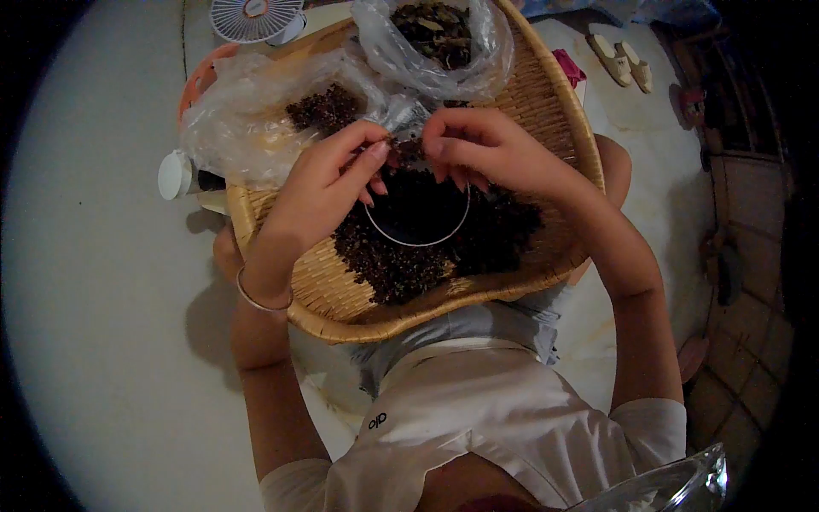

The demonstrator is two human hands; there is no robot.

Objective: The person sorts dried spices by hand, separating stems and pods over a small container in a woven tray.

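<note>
"What's between those hands?"
"A dark reddish-brown sprig [407,152], small and knobbly, above the white-rimmed bowl [416,245]."
"And the fingers?"
"The left hand [337,173] has thumb and forefinger pinched on it. The right hand [479,147] is curled at its other side; I can't tell whether those fingers grip."
"Underneath?"
"Dark, crumbly clusters [388,271] heaped around the bowl on a woven tray [320,303]."
</note>
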